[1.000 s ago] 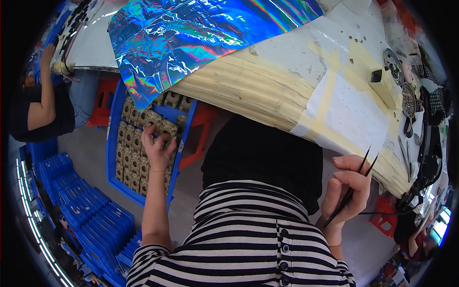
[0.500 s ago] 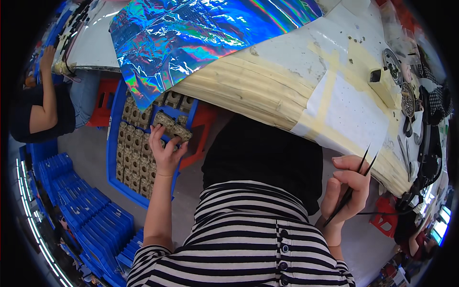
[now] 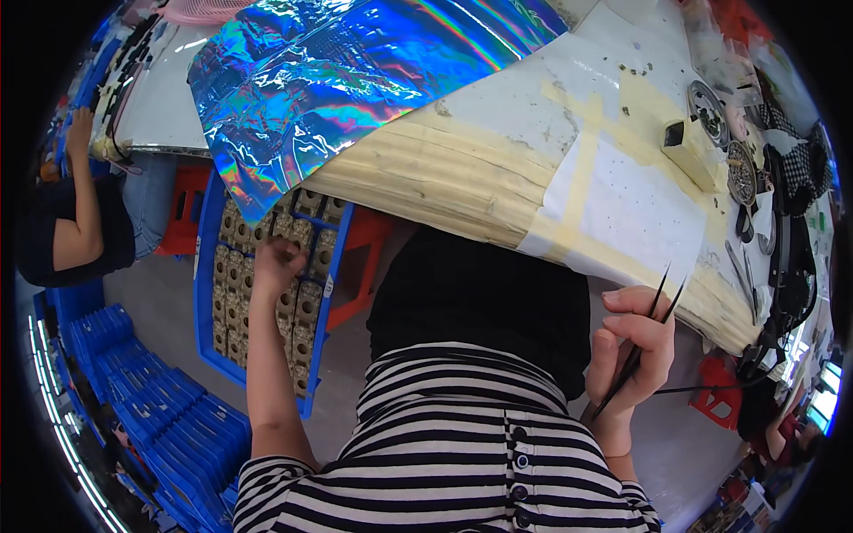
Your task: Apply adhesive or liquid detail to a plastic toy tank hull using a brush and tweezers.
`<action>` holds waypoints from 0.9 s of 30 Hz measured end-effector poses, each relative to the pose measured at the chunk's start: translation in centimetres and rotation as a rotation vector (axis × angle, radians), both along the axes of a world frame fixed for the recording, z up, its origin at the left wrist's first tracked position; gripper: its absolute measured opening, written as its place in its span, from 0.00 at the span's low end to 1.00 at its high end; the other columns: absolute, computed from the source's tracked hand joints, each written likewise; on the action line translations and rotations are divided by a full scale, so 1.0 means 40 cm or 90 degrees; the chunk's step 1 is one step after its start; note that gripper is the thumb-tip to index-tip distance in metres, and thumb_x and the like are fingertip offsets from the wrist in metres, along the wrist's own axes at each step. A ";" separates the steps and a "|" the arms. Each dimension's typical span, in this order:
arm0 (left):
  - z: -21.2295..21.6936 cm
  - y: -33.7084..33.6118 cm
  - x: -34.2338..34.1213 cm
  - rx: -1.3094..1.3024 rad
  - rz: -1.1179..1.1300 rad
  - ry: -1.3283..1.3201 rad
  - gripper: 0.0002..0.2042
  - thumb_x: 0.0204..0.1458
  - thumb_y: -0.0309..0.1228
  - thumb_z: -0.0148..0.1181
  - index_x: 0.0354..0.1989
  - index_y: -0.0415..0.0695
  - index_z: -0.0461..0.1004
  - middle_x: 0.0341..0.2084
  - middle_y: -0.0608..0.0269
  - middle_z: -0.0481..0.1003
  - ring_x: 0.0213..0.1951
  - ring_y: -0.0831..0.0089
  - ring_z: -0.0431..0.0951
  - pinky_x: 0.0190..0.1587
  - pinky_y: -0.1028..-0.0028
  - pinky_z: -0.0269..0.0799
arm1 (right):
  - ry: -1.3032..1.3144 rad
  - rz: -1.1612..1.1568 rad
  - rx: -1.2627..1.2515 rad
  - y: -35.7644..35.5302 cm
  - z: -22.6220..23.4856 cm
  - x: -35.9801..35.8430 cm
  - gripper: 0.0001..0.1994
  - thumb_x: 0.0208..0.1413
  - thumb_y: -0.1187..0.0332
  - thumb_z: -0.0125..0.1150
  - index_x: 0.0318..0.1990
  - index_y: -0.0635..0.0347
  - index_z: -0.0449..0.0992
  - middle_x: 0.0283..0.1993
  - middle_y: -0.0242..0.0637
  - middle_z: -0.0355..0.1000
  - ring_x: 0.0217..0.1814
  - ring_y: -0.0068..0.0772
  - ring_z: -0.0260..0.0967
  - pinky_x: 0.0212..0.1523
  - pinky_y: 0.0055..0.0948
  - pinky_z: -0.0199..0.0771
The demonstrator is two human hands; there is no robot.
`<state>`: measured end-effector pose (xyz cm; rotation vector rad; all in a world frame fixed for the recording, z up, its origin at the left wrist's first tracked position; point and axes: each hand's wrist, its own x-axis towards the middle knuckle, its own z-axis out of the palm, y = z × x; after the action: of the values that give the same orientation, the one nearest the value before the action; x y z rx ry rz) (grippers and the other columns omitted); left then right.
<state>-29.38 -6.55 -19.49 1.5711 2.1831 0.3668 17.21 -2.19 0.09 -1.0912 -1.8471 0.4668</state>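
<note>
Left hand [image 3: 276, 264] curled over patterned blocks [image 3: 234, 284] in blue tray [image 3: 204, 293], grip unclear; right hand [image 3: 651, 348] grasped black tweezers [image 3: 615, 388] near desk [image 3: 506, 115].

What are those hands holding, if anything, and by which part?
The right hand holds black tweezers around the middle. The left hand is over tan blocks in a blue tray; whether it holds one can't be told.
</note>
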 end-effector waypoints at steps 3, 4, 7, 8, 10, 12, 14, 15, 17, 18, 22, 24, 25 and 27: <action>0.000 0.021 -0.006 -0.100 0.022 -0.011 0.11 0.38 0.34 0.70 0.24 0.39 0.78 0.27 0.49 0.77 0.41 0.53 0.75 0.46 0.61 0.70 | 0.003 0.000 0.009 0.003 -0.003 0.001 0.08 0.49 0.73 0.65 0.34 0.62 0.70 0.33 0.45 0.71 0.32 0.36 0.67 0.33 0.29 0.71; 0.002 0.026 -0.002 -0.146 0.056 -0.038 0.12 0.37 0.34 0.70 0.24 0.39 0.78 0.27 0.49 0.77 0.41 0.53 0.75 0.46 0.61 0.70 | 0.004 0.000 0.008 0.004 -0.002 0.003 0.08 0.49 0.74 0.65 0.34 0.62 0.70 0.33 0.45 0.71 0.32 0.36 0.67 0.33 0.28 0.70; -0.007 0.027 0.000 -0.101 -0.025 0.034 0.11 0.37 0.34 0.69 0.24 0.39 0.78 0.28 0.49 0.77 0.41 0.52 0.75 0.46 0.60 0.70 | 0.006 0.000 0.007 0.004 -0.002 0.006 0.08 0.49 0.74 0.65 0.34 0.62 0.70 0.33 0.45 0.72 0.32 0.36 0.67 0.33 0.28 0.70; -0.012 0.023 -0.001 -0.075 -0.055 0.062 0.11 0.37 0.34 0.69 0.24 0.39 0.78 0.29 0.49 0.77 0.41 0.52 0.75 0.46 0.59 0.70 | 0.005 -0.001 0.007 0.004 -0.001 0.006 0.08 0.49 0.74 0.65 0.34 0.62 0.70 0.33 0.45 0.72 0.32 0.36 0.67 0.33 0.28 0.70; -0.022 0.014 -0.004 -0.023 -0.114 0.119 0.10 0.38 0.33 0.68 0.23 0.40 0.78 0.30 0.49 0.77 0.42 0.51 0.74 0.46 0.59 0.70 | 0.004 -0.001 0.006 0.003 -0.002 0.007 0.08 0.48 0.75 0.65 0.34 0.62 0.70 0.33 0.46 0.72 0.32 0.35 0.67 0.33 0.28 0.70; -0.024 0.010 -0.011 -0.017 -0.112 0.133 0.09 0.39 0.32 0.67 0.24 0.40 0.78 0.31 0.50 0.76 0.42 0.51 0.74 0.46 0.57 0.70 | 0.004 -0.001 0.006 0.001 -0.004 0.009 0.08 0.48 0.75 0.65 0.34 0.62 0.70 0.33 0.46 0.72 0.32 0.35 0.67 0.32 0.27 0.70; -0.036 0.001 -0.027 0.006 -0.105 0.138 0.08 0.39 0.31 0.66 0.24 0.39 0.76 0.30 0.50 0.76 0.40 0.50 0.74 0.44 0.57 0.70 | 0.004 0.003 0.007 -0.001 -0.004 0.011 0.08 0.48 0.75 0.65 0.34 0.62 0.71 0.33 0.46 0.72 0.31 0.35 0.67 0.31 0.27 0.69; -0.046 0.002 -0.029 0.026 -0.102 0.133 0.08 0.40 0.30 0.66 0.24 0.39 0.76 0.29 0.49 0.75 0.39 0.49 0.74 0.43 0.57 0.70 | 0.001 0.002 0.009 0.000 -0.001 0.013 0.09 0.48 0.75 0.65 0.34 0.62 0.71 0.33 0.46 0.72 0.31 0.35 0.67 0.31 0.26 0.69; -0.054 -0.013 -0.035 0.067 -0.109 0.155 0.08 0.41 0.28 0.65 0.25 0.38 0.74 0.27 0.49 0.74 0.38 0.49 0.74 0.41 0.58 0.70 | 0.011 0.014 0.002 -0.001 0.003 0.015 0.09 0.48 0.75 0.66 0.33 0.62 0.71 0.33 0.46 0.72 0.31 0.34 0.67 0.30 0.26 0.69; -0.043 -0.010 -0.018 0.090 -0.129 0.175 0.07 0.42 0.27 0.64 0.27 0.37 0.73 0.27 0.49 0.74 0.37 0.49 0.74 0.40 0.59 0.70 | 0.010 0.008 0.001 -0.002 0.003 0.021 0.09 0.47 0.75 0.66 0.33 0.62 0.71 0.33 0.46 0.71 0.31 0.34 0.67 0.29 0.25 0.69; 0.078 -0.024 0.073 0.016 -0.026 0.038 0.05 0.46 0.25 0.59 0.29 0.36 0.70 0.29 0.51 0.72 0.35 0.54 0.72 0.39 0.63 0.69 | 0.042 0.019 -0.011 0.002 -0.002 0.029 0.10 0.43 0.74 0.70 0.31 0.62 0.72 0.34 0.44 0.71 0.29 0.32 0.67 0.25 0.24 0.68; 0.187 -0.022 0.118 -0.032 -0.042 -0.187 0.06 0.45 0.26 0.59 0.27 0.36 0.70 0.31 0.52 0.73 0.35 0.55 0.72 0.39 0.65 0.69 | 0.042 0.051 -0.023 0.001 -0.002 0.032 0.14 0.41 0.70 0.74 0.30 0.60 0.72 0.34 0.45 0.72 0.29 0.34 0.68 0.27 0.26 0.68; 0.253 -0.011 0.161 -0.046 -0.079 -0.307 0.07 0.44 0.26 0.59 0.27 0.36 0.69 0.32 0.52 0.73 0.35 0.58 0.73 0.39 0.68 0.69 | 0.058 0.086 -0.037 0.002 -0.002 0.031 0.15 0.40 0.68 0.75 0.29 0.60 0.71 0.35 0.46 0.72 0.31 0.35 0.68 0.28 0.27 0.69; 0.390 0.030 0.269 -0.036 -0.230 -0.373 0.09 0.39 0.28 0.63 0.27 0.38 0.70 0.36 0.52 0.75 0.36 0.61 0.75 0.40 0.70 0.70 | 0.096 0.170 -0.095 0.005 0.011 0.020 0.18 0.39 0.63 0.76 0.29 0.60 0.70 0.39 0.48 0.72 0.35 0.37 0.70 0.32 0.28 0.70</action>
<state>-18.63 -5.33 -3.90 1.5426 1.4300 0.5592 18.01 -1.99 0.51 -0.8817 -1.8529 0.8312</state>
